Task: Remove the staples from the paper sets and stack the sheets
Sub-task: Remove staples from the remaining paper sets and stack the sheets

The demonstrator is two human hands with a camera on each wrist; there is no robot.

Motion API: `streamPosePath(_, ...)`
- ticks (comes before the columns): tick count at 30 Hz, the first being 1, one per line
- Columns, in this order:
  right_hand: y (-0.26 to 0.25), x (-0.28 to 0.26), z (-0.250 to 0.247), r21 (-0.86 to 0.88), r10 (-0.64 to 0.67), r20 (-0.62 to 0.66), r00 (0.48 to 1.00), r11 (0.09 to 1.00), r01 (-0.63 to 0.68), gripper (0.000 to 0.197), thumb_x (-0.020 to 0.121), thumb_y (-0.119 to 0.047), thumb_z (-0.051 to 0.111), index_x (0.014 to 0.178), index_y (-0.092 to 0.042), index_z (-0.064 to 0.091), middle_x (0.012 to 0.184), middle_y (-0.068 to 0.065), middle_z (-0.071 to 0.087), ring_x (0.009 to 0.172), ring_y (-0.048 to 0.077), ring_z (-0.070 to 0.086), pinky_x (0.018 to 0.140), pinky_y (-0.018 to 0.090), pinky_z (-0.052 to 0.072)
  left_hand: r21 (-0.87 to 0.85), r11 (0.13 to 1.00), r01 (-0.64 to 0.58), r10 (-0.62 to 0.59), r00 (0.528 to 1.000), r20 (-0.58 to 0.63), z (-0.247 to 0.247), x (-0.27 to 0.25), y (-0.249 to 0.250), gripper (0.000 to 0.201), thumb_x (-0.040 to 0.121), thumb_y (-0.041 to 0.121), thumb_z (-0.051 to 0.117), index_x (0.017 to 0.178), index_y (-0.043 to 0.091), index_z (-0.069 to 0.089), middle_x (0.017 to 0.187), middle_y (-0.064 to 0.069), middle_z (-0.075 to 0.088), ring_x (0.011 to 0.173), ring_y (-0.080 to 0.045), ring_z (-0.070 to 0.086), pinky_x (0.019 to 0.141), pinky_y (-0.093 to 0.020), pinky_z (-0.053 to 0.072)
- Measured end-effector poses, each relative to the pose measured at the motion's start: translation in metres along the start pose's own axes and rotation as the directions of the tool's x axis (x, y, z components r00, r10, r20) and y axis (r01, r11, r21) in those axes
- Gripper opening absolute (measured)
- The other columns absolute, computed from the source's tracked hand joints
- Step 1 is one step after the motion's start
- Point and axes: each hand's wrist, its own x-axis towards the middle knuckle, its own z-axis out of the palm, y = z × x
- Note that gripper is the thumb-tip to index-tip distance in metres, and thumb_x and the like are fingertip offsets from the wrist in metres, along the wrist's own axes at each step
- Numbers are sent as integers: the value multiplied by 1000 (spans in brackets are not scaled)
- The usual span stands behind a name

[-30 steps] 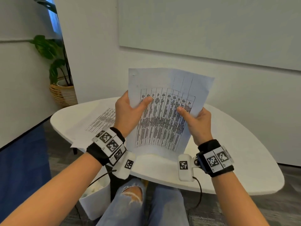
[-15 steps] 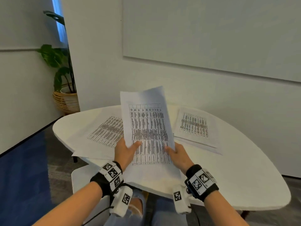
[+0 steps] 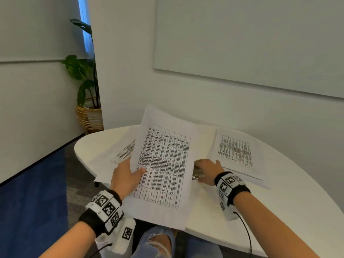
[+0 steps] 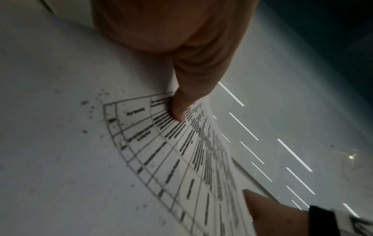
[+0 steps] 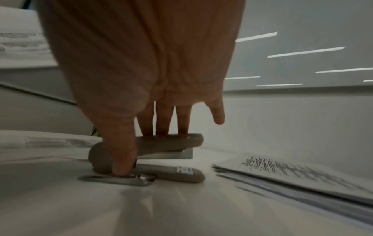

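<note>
Here my left hand (image 3: 128, 175) grips the lifted paper set (image 3: 163, 164) above the table (image 3: 279, 211); my right hand (image 3: 208, 169) clasps the stapler (image 5: 149, 158), mostly hidden from the head view, beside blurred stacked sheets (image 3: 236, 153).

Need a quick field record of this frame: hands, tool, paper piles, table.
left hand: grips the held paper set at its left edge, thumb on the printed side, set tilted above the table
right hand: on the stapler, thumb at the hinge end, fingers on top
stapler: on the table, between the held set and the right paper pile
right paper pile: flat on the table, several sheets
left paper pile: flat, partly hidden by the held set
table: white, rounded
staple: not discernible
</note>
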Motion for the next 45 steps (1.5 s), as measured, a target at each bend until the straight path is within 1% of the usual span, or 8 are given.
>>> streamPosePath(4,4,-1,8,-89,41,34,999,995,-38,46,86,-45,57,128,-25,50,124,5,49,119,25,41,99,42,36,70,996,64,-71,992,102,6,-1,-4,18,84,24,72,83,11,59,73,-2,60,69,-20,58,52,-23,42)
streamPosePath(11,33,-38,15,406,296,-60,953,880,-248,36,99,-31,43,119,-2,41,113,14,53,83,21,54,70,26,44,78,997,13,-32,968,248,18,-3,1,17,83,23,73,80,14,59,70,-3,58,60,-16,56,48,-21,44)
streamPosePath(14,48,-56,-10,704,590,-291,753,665,-249,34,95,-31,52,113,-2,47,98,17,63,72,23,54,66,27,41,64,998,-16,-3,961,277,24,-5,6,15,83,24,73,81,14,62,71,-3,63,63,-14,59,51,-21,46)
streamPosePath(18,57,-71,-43,916,828,-393,400,392,88,21,82,-35,68,91,-18,59,88,7,65,74,21,57,71,31,47,97,992,-78,42,944,328,37,-13,16,21,84,23,71,71,17,56,65,0,57,54,-10,51,47,-16,41)
streamPosePath(20,60,-69,-60,924,877,-331,349,226,309,18,78,-37,71,80,-24,59,75,1,62,66,18,57,69,36,53,108,989,-102,57,933,354,45,-17,22,25,85,22,71,68,20,52,62,4,53,52,-8,47,46,-13,37)
streamPosePath(28,28,-45,-88,827,798,-403,449,107,552,39,92,-33,57,122,-9,48,89,1,64,78,17,63,69,32,54,166,975,-151,62,893,445,69,-26,35,25,83,30,71,91,9,61,73,4,57,68,-15,56,56,-20,45)
streamPosePath(33,15,-37,-90,847,776,-341,530,9,532,12,94,-34,55,98,-22,54,74,-3,65,72,19,66,72,34,55,188,969,-161,61,891,451,72,-27,40,24,83,27,72,85,14,53,66,6,49,55,-8,48,41,-14,36)
streamPosePath(45,6,-37,-90,850,729,-308,611,-78,522,33,93,-42,53,86,-10,54,70,13,58,54,24,58,52,27,50,173,968,-184,80,874,479,78,-29,44,22,84,26,71,86,10,57,67,2,51,56,-13,49,44,-19,40)
